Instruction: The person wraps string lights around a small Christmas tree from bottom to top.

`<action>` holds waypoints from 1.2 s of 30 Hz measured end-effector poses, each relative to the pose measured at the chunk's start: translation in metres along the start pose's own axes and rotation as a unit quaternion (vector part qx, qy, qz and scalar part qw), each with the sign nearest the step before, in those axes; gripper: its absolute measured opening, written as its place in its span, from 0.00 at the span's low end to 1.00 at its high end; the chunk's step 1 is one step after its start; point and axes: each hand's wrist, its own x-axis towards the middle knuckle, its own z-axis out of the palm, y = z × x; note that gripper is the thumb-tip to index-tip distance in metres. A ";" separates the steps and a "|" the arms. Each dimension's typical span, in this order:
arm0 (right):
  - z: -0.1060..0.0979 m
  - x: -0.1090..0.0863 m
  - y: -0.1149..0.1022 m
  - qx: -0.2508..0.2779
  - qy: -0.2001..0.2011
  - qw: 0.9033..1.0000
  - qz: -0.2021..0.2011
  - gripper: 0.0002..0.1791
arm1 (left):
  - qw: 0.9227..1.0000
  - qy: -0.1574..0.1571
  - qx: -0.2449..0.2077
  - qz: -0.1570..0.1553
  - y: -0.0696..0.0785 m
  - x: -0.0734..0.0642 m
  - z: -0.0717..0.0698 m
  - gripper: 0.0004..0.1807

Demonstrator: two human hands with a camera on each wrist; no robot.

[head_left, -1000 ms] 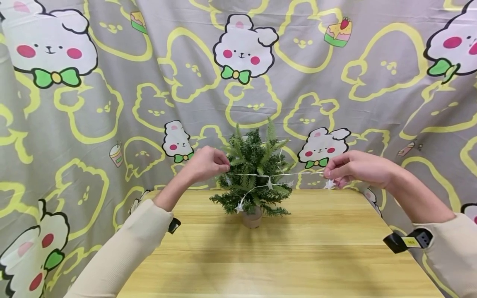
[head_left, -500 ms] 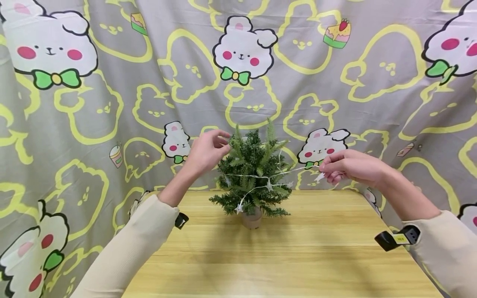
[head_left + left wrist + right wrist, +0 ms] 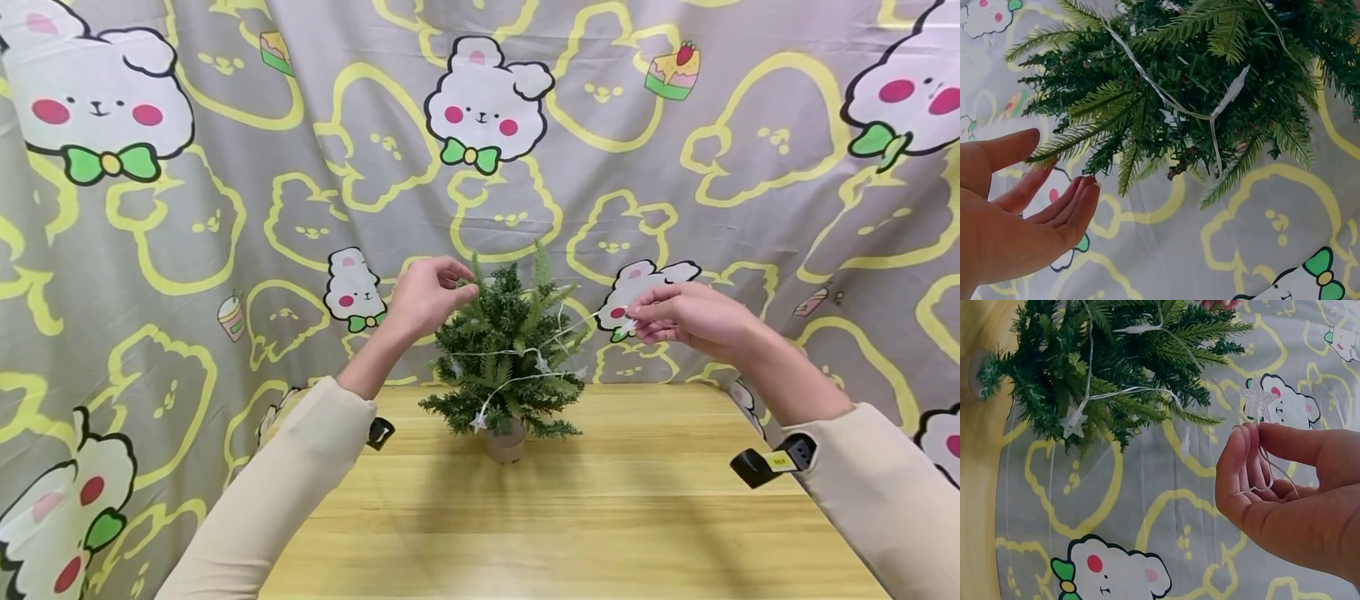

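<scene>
A small artificial Christmas tree [image 3: 502, 342] stands upright in a pale pot [image 3: 506, 443] on the wooden table. A string of star lights [image 3: 517, 379] loops across its branches, with clear stars hanging at the front. My right hand [image 3: 693, 317], to the right of the tree, pinches the string next to a clear star [image 3: 1257, 401]; slack wire curls over its fingers. From there the wire runs taut to the branches. My left hand [image 3: 435, 296] is at the tree's upper left, fingers apart and holding nothing, fingertips close to a branch tip [image 3: 1054, 150].
Behind the table [image 3: 570, 517] hangs a grey curtain [image 3: 420, 225] with cartoon bunnies, which also runs down the left side. Each beige sleeve bears a black wrist camera [image 3: 772, 460].
My left hand has let go of the string and risen to the tree's upper left. The right hand has moved left and up, bringing the held string nearer the tree.
</scene>
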 end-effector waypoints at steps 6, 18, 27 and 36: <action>0.003 0.008 -0.003 0.028 -0.001 1.000 0.004 0.13 | 1.000 -0.003 -0.005 -0.016 -0.003 0.003 0.001 0.12; 0.003 0.022 -0.020 0.076 0.008 0.997 0.012 0.05 | 1.000 -0.008 -0.006 -0.015 -0.005 0.005 0.000 0.10; 0.007 0.045 -0.032 0.045 0.013 0.999 0.016 0.14 | 1.000 -0.010 -0.007 -0.012 -0.007 0.005 0.000 0.09; 0.011 0.071 -0.051 0.016 -0.002 1.000 0.026 0.12 | 0.999 -0.026 -0.013 -0.023 -0.008 0.006 -0.002 0.09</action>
